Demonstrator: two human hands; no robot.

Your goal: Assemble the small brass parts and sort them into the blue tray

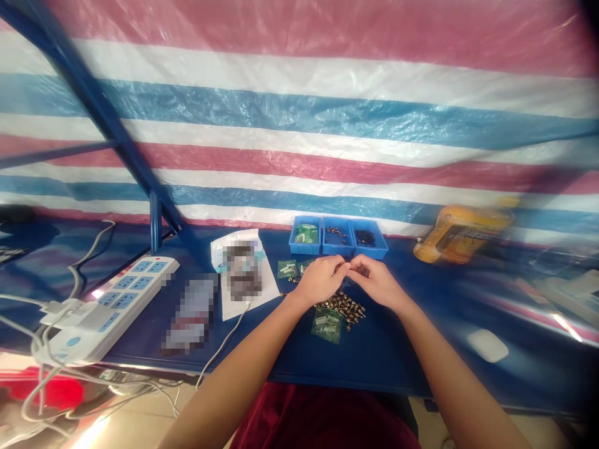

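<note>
My left hand [322,277] and my right hand [374,279] meet over the middle of the blue table, fingertips pinched together. Whatever is between them is too small to make out. Below them lies a loose pile of small brass-coloured metal parts [349,307]. A green bag of small pale pieces [326,325] lies at the near side of the pile, and another green bag [287,269] is left of my left hand. Just beyond my hands stand three blue bins: the left bin [305,248] holds green bags, the middle bin [337,248] small brownish parts, the right bin [369,252] black parts.
A white power strip [135,299] with cables lies at the left, near a white printed sheet [269,288]. An orange bottle [461,234] is at the back right, a white rounded case [488,345] at the front right. Striped sheeting [299,112] hangs behind the table.
</note>
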